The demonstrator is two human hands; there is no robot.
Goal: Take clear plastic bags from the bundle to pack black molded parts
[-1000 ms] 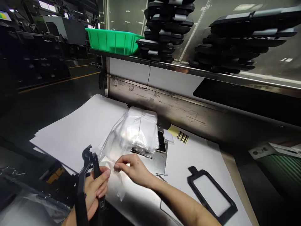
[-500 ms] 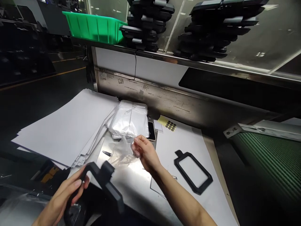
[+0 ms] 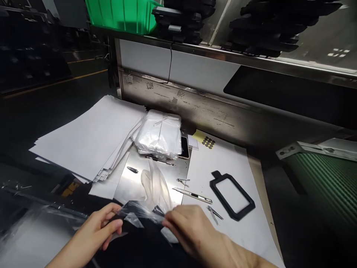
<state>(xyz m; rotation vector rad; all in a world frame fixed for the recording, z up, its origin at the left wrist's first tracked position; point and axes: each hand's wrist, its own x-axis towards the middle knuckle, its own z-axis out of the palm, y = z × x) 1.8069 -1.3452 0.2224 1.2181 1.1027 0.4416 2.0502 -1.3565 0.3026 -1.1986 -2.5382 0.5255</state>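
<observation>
Clear bag (image 3: pixel 156 182): between your two hands at the desk's (image 3: pixel 125 188) front edge, loose film reaching back over the bare metal; whether the dark shape there lies inside or behind it cannot be told.
Left hand (image 3: pixel 107 225): your fingers are curled at the film's left side, fingertips meeting it; whether they pinch it cannot be told.
Right hand (image 3: pixel 185 227): your fingers are clamped on the film's other side, well apart from your left.
Bag pack (image 3: pixel 160 130): toward the desk's far edge, beside the phone (image 3: pixel 184 147).
Paper stack (image 3: pixel 92 137): along the desk's left edge.
White sheet (image 3: pixel 200 167): covers the desk's right part, stickers (image 3: pixel 208 142) at its far left corner.
Black frame (image 3: pixel 223 200): flat on the white sheet, toward its right edge.
Knife (image 3: pixel 195 195): across the white sheet's left edge, between two pairs of nippers (image 3: pixel 214 213).
Green bin (image 3: pixel 119 15): on the shelf (image 3: pixel 212 50) above the desk.
</observation>
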